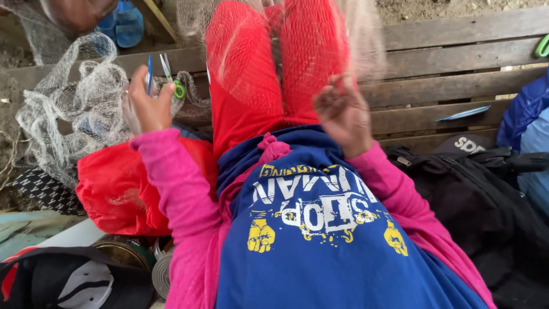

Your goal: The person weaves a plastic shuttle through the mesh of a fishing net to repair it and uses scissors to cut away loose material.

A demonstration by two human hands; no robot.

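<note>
My left hand (146,106) is raised at the left and grips a thin blue netting needle (150,73) that points up. Small scissors with a green handle (173,77) stick up just right of that hand; whether it holds them too I cannot tell. My right hand (343,114) hovers over my lap with its fingers curled around fine net strands. A pale fishing net (86,103) is bunched at the left and drapes thinly over my red trousers (251,68). I sit on a wooden slat bench (446,86).
A black backpack (486,194) lies at my right, with a blue garment (526,114) beyond it. A red bag (114,189) sits at my left, above a tin can (123,249) and a black cap (68,283). A blue needle (463,113) lies on the bench slats.
</note>
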